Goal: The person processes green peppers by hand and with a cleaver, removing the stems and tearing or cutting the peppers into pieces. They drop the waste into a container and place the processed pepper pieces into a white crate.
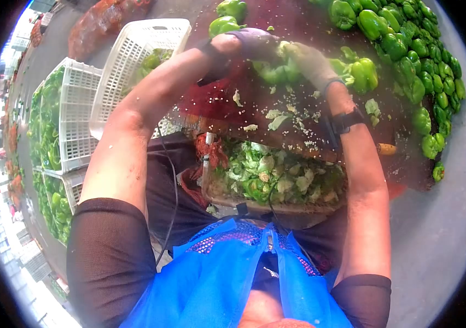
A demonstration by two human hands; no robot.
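Observation:
My two gloved hands meet over the dark red work surface (211, 101), both blurred by motion. Between them is a green bell pepper (277, 72), with a pale, leafy-looking piece at its top. My left hand (254, 42) closes on it from the left, its fingers partly hidden. My right hand (310, 63) grips it from the right. Just beyond the right hand lies another green bell pepper (363, 75). White seeds and pale pepper scraps (278, 120) are scattered below the hands.
A bin of pepper scraps (274, 208) stands against my lap. A wooden handle (386, 148) shows beside my right forearm. Many whole green peppers (416, 60) are heaped at the right. White baskets (82, 117) holding peppers and a red mesh sack (99, 27) stand at the left.

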